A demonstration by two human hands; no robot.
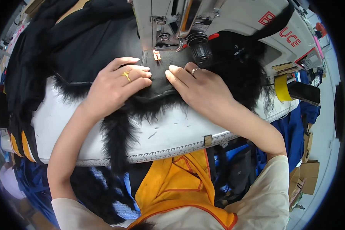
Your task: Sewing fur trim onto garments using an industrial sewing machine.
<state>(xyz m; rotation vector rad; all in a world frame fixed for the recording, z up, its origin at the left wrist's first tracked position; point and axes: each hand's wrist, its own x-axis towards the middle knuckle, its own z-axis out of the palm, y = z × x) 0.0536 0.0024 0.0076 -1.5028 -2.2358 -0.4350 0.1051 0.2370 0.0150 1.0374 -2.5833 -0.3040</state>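
Head view shows black cloth [97, 38] on white table [168, 136], box [309, 177] at right.

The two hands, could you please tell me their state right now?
Left hand: open, fingers laid on black fabric.
Right hand: open, fingers on the same fabric.

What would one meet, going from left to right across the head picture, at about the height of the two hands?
Left hand → sewing machine's lit presser foot → right hand → yellow band → black rectangular object.

black fur-edged garment [159, 78] lies spread over the white table [168, 132].
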